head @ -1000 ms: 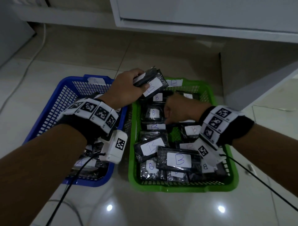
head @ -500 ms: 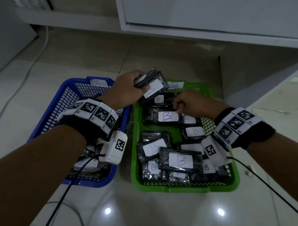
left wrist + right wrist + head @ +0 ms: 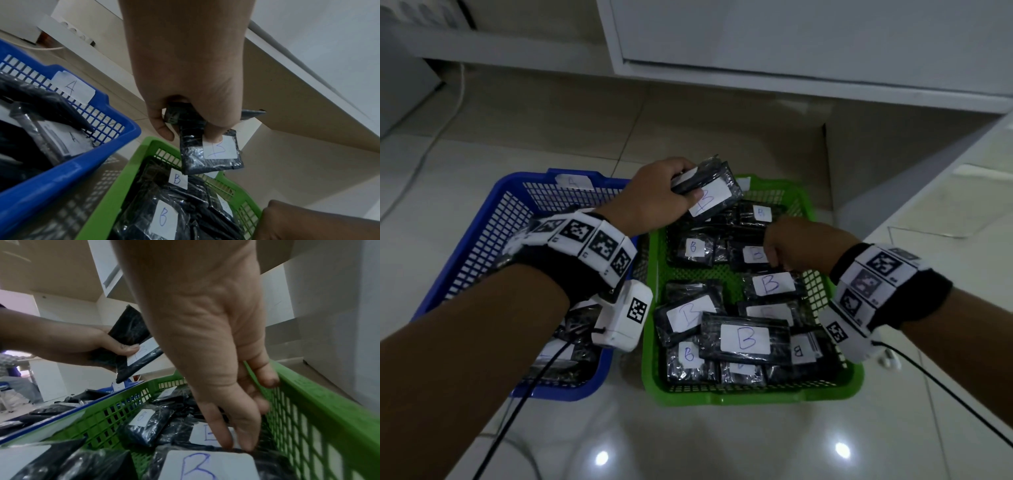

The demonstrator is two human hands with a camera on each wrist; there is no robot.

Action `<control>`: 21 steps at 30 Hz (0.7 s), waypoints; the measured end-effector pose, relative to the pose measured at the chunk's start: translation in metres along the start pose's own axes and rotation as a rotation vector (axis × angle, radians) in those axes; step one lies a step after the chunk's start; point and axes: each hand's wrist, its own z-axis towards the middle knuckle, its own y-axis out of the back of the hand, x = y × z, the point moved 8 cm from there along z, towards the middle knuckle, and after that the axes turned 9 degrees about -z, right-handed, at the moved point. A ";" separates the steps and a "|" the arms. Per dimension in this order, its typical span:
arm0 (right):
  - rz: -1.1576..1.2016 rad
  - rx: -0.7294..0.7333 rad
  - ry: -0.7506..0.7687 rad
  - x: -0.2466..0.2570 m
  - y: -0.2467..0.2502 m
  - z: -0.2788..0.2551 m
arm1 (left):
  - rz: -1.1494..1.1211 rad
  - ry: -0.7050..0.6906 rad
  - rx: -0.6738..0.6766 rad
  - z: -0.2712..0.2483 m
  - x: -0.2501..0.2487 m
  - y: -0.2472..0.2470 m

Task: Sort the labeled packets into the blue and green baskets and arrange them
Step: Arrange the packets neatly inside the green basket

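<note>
Our left hand (image 3: 654,198) grips a small stack of black packets (image 3: 714,192), thumb pressed on the top one's white "B" label, above the far end of the green basket (image 3: 753,399). Our right hand (image 3: 796,245) reaches down inside that basket, straight fingers (image 3: 236,431) touching the edge of a "B" packet (image 3: 751,255) near the right wall. More "B" packets fill the green basket; the blue basket (image 3: 482,240), tagged "A", sits just beside it on the tiled floor (image 3: 688,445).

Hidden under the left forearm (image 3: 482,325): most of the blue basket's (image 3: 482,240) packets. Blurred: label on the green basket's (image 3: 739,397) far rim. Covered by right fingers (image 3: 226,434): part of one B label.
</note>
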 end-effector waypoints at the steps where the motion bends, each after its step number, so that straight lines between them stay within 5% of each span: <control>1: -0.009 0.013 0.006 0.002 -0.001 0.001 | 0.001 0.000 0.000 -0.001 0.000 0.000; 4: -0.053 0.050 0.027 0.005 -0.003 0.005 | 0.004 0.004 -0.008 -0.002 0.000 0.005; 10: 0.020 -0.282 0.164 0.052 0.043 0.027 | -0.039 0.041 -0.072 -0.007 0.009 0.021; 21: 0.008 -0.321 0.202 0.083 0.027 0.039 | -0.032 0.073 -0.062 -0.013 0.025 0.030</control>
